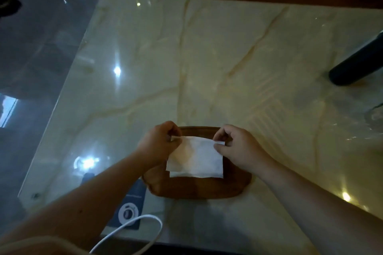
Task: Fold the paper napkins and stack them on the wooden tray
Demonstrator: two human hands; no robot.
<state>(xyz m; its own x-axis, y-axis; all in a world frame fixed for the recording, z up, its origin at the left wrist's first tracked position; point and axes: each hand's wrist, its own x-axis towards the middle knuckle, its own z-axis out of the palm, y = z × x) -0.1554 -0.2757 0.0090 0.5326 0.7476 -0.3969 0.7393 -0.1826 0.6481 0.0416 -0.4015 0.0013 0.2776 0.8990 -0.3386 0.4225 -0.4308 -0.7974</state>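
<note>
Head view: both hands (157,143) (238,147) pinch a thin white napkin (196,157) above the wooden tray (199,189).

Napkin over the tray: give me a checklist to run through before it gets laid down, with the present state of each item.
1. Left hand pinches the napkin's far left corner: ok.
2. Right hand pinches the far right corner: ok.
3. Napkin sits over the wooden tray, within its outline: ok.
4. Near edges line up: not ok, a lower layer shows offset at the near left.
5. Napkin already resting on the tray or held just above it: cannot tell.
6. Other folded napkins underneath to stack on: cannot tell, the sheet hides the tray's middle.
</note>
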